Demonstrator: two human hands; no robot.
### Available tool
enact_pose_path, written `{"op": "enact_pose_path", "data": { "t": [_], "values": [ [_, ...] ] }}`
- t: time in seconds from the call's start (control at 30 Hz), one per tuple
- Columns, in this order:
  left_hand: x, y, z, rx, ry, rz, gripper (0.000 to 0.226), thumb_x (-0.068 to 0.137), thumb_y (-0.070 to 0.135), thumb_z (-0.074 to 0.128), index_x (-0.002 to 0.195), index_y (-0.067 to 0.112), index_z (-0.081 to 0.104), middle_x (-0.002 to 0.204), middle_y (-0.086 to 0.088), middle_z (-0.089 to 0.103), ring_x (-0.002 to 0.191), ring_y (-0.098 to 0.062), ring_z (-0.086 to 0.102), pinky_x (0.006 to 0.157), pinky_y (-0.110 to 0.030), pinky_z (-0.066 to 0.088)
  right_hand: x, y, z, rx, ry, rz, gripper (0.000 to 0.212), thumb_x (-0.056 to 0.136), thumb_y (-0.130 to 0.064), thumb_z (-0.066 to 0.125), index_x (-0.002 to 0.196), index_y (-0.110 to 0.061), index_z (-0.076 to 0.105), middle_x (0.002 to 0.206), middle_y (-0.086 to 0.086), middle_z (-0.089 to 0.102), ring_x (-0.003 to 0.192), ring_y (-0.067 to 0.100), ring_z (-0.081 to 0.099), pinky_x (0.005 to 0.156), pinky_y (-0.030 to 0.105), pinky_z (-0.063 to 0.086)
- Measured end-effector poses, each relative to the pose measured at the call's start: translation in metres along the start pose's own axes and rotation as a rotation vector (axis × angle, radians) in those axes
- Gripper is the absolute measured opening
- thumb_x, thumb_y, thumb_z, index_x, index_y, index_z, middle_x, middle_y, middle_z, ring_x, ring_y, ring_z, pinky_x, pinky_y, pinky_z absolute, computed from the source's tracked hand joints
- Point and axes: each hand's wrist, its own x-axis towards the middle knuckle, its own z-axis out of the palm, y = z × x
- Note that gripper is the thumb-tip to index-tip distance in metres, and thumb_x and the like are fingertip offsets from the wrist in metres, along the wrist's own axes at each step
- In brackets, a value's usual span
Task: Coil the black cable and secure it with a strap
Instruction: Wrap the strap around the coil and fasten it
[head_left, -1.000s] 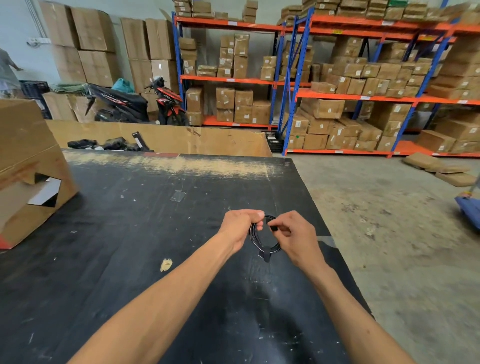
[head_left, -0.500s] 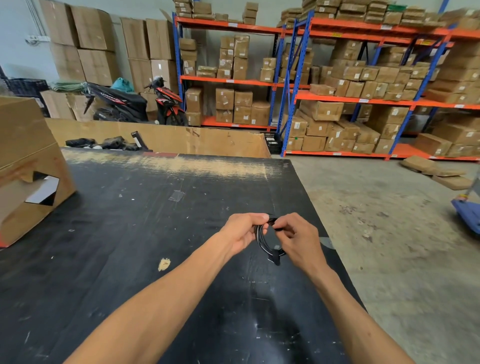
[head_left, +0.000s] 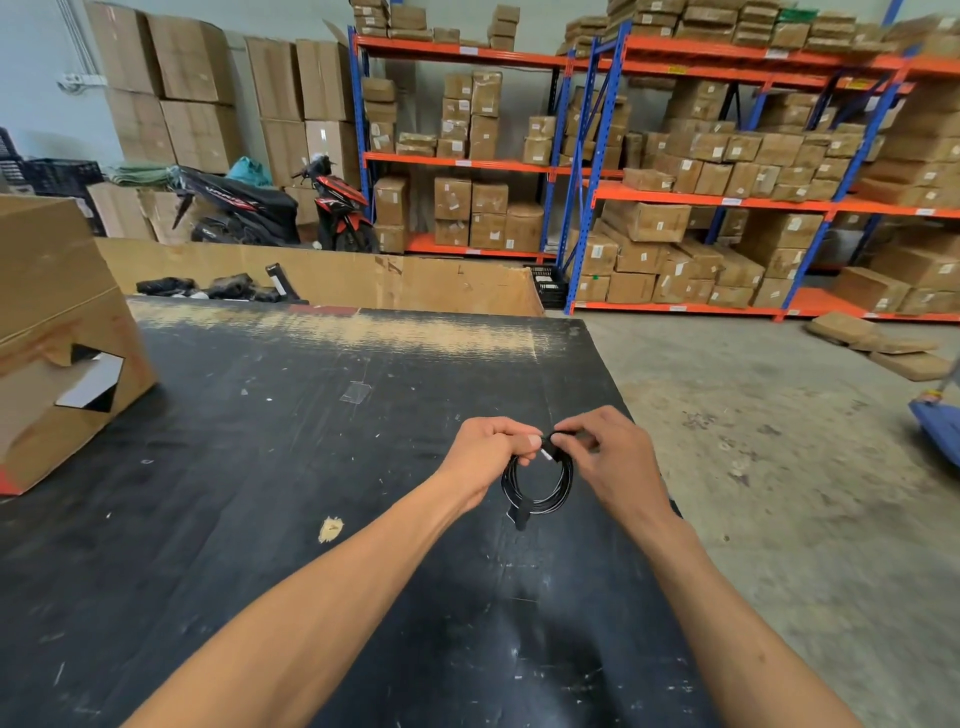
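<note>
A small coil of black cable (head_left: 540, 496) hangs between my hands above the black table (head_left: 260, 467), near its right edge. My left hand (head_left: 491, 452) grips the top of the coil with curled fingers. My right hand (head_left: 605, 454) pinches a short black strap (head_left: 551, 441) at the coil's top, right against my left thumb. A black plug end (head_left: 520, 515) sticks down from the bottom of the coil.
A torn cardboard box (head_left: 57, 332) stands on the table's left side. A low cardboard wall (head_left: 363, 283) with black bundles (head_left: 208, 287) runs behind the table. Shelves of cartons (head_left: 675, 208) and a motorbike (head_left: 270, 208) fill the background. Concrete floor (head_left: 779, 441) lies to the right.
My hands have closed together at the coil's top, and the right fingers now pinch the strap there. The coil hangs lower below them.
</note>
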Motion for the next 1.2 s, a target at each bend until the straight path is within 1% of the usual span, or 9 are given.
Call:
{"op": "enact_pose_path", "data": {
  "t": [0.17,0.27,0.4,0.5,0.7,0.87,0.97,1.1,1.2],
  "values": [
    [-0.001,-0.003,0.001,-0.032,0.068,0.02,0.008,0.084,-0.003,0.069,0.087,0.002,0.074,0.066,-0.007,0.069,0.059,-0.011,0.06,0.066,-0.018,0.052,0.0,0.002,0.001,-0.033,-0.082,0.006,0.008,0.081,-0.019,0.083,0.084,-0.022,0.076,0.086,-0.005,0.069,0.068,0.005,0.069,0.069,0.037,0.059],
    [0.002,-0.002,0.005,-0.094,0.113,-0.012,0.008,0.085,-0.005,0.068,0.085,0.001,0.073,0.066,-0.007,0.068,0.06,-0.014,0.059,0.066,-0.02,0.051,-0.007,0.001,0.008,-0.106,-0.116,-0.064,0.008,0.081,-0.012,0.081,0.084,-0.014,0.074,0.088,0.0,0.066,0.066,0.017,0.066,0.065,0.042,0.057],
    [0.003,0.001,0.011,-0.21,0.127,-0.089,0.008,0.085,-0.01,0.065,0.084,-0.004,0.071,0.078,-0.013,0.068,0.067,-0.018,0.062,0.063,-0.024,0.053,-0.019,0.002,0.014,-0.194,-0.062,-0.198,0.008,0.088,-0.003,0.073,0.09,-0.002,0.066,0.094,0.011,0.06,0.065,0.033,0.06,0.052,0.046,0.053],
    [0.001,0.002,0.012,-0.293,0.088,-0.16,0.006,0.086,-0.011,0.064,0.088,-0.007,0.069,0.081,-0.015,0.068,0.066,-0.017,0.063,0.06,-0.022,0.054,-0.025,0.001,0.019,-0.23,-0.038,-0.23,0.007,0.09,0.001,0.07,0.09,0.003,0.063,0.096,0.016,0.059,0.067,0.037,0.058,0.046,0.049,0.052],
    [-0.001,0.004,0.01,-0.383,0.079,-0.213,0.009,0.087,-0.011,0.063,0.095,-0.011,0.068,0.084,-0.016,0.067,0.069,-0.019,0.064,0.059,-0.022,0.056,-0.028,0.0,0.02,-0.196,-0.036,-0.234,0.005,0.09,0.004,0.068,0.089,0.005,0.063,0.096,0.018,0.058,0.068,0.038,0.058,0.049,0.053,0.051],
    [-0.001,0.007,0.013,-0.292,0.115,-0.114,0.009,0.084,-0.011,0.065,0.084,-0.004,0.071,0.077,-0.013,0.069,0.066,-0.018,0.062,0.058,-0.023,0.052,-0.021,0.0,0.02,-0.078,0.026,-0.164,0.007,0.087,0.003,0.072,0.091,-0.001,0.067,0.097,0.01,0.06,0.072,0.025,0.062,0.059,0.048,0.056],
    [-0.002,0.005,0.007,-0.174,0.1,-0.038,0.012,0.083,-0.008,0.068,0.08,0.002,0.073,0.072,-0.009,0.07,0.064,-0.014,0.063,0.061,-0.022,0.05,-0.012,-0.002,0.016,-0.06,0.057,-0.119,0.007,0.088,-0.006,0.076,0.092,-0.008,0.071,0.104,0.003,0.06,0.071,0.013,0.061,0.062,0.041,0.057],
    [-0.003,0.004,-0.002,0.05,0.065,0.041,0.012,0.081,-0.002,0.071,0.078,0.009,0.075,0.062,-0.001,0.069,0.057,-0.006,0.061,0.058,-0.018,0.05,-0.002,-0.001,0.006,-0.143,-0.094,-0.057,0.003,0.093,-0.021,0.072,0.093,-0.018,0.073,0.14,-0.003,0.056,0.075,0.015,0.065,0.069,0.039,0.056],
    [-0.005,0.006,-0.003,0.204,0.008,0.091,0.014,0.08,0.003,0.072,0.075,0.016,0.074,0.063,0.001,0.068,0.056,-0.005,0.06,0.058,-0.017,0.048,0.008,-0.005,-0.004,-0.142,-0.279,-0.041,0.002,0.095,-0.019,0.068,0.093,-0.019,0.069,0.145,-0.007,0.056,0.092,0.021,0.07,0.08,0.041,0.054]
  ]
}}
